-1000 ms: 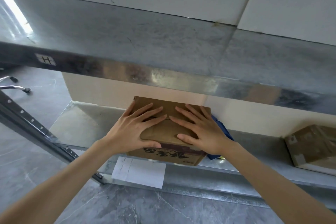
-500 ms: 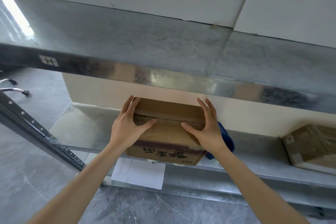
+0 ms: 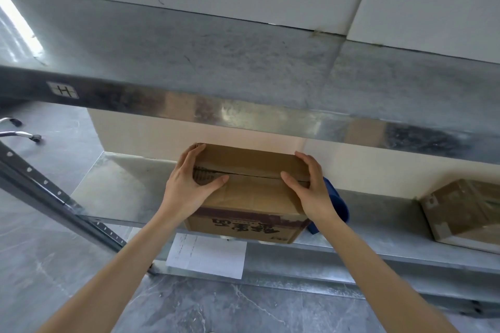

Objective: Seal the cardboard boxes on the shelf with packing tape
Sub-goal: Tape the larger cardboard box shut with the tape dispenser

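Observation:
A brown cardboard box [image 3: 251,197] with red print on its front sits at the front edge of the lower metal shelf [image 3: 116,189]. Its top flaps are folded down, with a dark seam running across the middle and no tape visible on it. My left hand [image 3: 186,189] grips the box's left side, thumb lying on the top near the seam. My right hand [image 3: 311,192] grips the right side the same way. A blue object [image 3: 336,203], partly hidden behind my right hand, lies against the box's right side.
A second cardboard box [image 3: 465,213] with tape on it stands further right on the same shelf. The upper shelf [image 3: 243,116] overhangs closely above. A white paper sheet [image 3: 207,255] hangs below the shelf edge. A perforated upright [image 3: 54,194] slants at left.
Both hands lay flat on the box top a second ago. They slid outward to the left and right sides, baring the flaps and the seam between them.

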`<action>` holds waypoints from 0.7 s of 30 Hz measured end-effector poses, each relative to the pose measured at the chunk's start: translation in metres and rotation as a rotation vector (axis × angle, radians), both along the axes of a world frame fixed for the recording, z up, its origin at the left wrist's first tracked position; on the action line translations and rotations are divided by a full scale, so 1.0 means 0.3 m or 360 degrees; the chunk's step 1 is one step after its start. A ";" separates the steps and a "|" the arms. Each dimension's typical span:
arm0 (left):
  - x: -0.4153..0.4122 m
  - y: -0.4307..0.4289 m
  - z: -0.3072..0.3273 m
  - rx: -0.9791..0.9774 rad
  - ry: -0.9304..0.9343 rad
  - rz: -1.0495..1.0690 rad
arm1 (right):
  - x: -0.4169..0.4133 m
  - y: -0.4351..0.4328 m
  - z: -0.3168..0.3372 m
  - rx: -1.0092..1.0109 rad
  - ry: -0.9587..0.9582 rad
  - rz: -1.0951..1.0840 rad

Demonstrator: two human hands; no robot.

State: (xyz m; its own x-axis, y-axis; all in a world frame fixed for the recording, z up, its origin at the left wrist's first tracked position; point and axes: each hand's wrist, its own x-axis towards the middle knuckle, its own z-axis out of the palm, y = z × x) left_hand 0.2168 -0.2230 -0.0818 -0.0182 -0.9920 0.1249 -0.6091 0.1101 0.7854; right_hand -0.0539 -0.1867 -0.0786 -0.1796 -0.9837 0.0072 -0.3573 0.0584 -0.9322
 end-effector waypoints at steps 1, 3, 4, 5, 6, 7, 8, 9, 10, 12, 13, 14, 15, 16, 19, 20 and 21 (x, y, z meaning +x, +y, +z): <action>0.000 -0.002 0.001 0.0004 -0.0002 -0.0007 | -0.001 -0.001 -0.002 -0.0020 -0.0017 0.0008; 0.002 -0.003 0.002 0.0018 0.0008 -0.0023 | 0.002 -0.003 -0.002 -0.0028 -0.0032 0.0026; 0.004 -0.002 0.003 0.0025 0.0027 -0.0031 | 0.002 -0.003 -0.001 -0.0023 -0.0043 0.0025; 0.005 -0.002 0.003 0.0032 0.0051 -0.0040 | 0.002 -0.003 -0.001 -0.0016 -0.0065 0.0018; 0.005 -0.001 0.003 0.0037 0.0078 -0.0048 | 0.001 -0.003 -0.002 -0.0010 -0.0085 0.0009; 0.005 -0.001 0.003 0.0038 0.0103 -0.0054 | -0.001 -0.003 -0.002 -0.0007 -0.0090 0.0006; 0.006 -0.002 0.002 0.0034 0.0119 -0.0056 | -0.001 -0.004 -0.002 -0.0004 -0.0079 0.0010; 0.007 -0.004 0.000 0.0027 0.0121 -0.0054 | 0.000 -0.005 -0.002 0.0003 -0.0064 0.0016; 0.007 -0.007 -0.002 0.0018 0.0114 -0.0048 | 0.000 -0.006 0.000 0.0012 -0.0053 0.0018; 0.007 -0.011 -0.005 -0.0004 0.0102 -0.0034 | 0.000 -0.009 0.003 0.0017 -0.0026 0.0022; 0.008 -0.012 -0.006 -0.0013 0.0106 -0.0029 | 0.001 -0.011 0.006 0.0016 -0.0003 0.0030; 0.009 -0.012 -0.007 -0.0015 0.0119 -0.0024 | 0.002 -0.012 0.009 0.0018 0.0018 0.0038; 0.010 -0.012 -0.008 -0.0014 0.0141 -0.0020 | 0.003 -0.013 0.011 0.0016 0.0026 0.0045; 0.011 -0.013 -0.008 -0.0010 0.0168 -0.0019 | 0.004 -0.014 0.013 0.0009 0.0015 0.0049; 0.015 -0.015 -0.008 0.0031 0.0267 -0.0022 | 0.007 -0.007 0.016 0.0014 -0.0144 0.0018; 0.017 -0.017 -0.008 0.0058 0.0330 -0.0023 | 0.008 -0.005 0.018 0.0021 -0.0210 0.0004; 0.018 -0.020 -0.009 0.0095 0.0410 -0.0024 | 0.008 -0.002 0.018 0.0035 -0.0281 -0.0007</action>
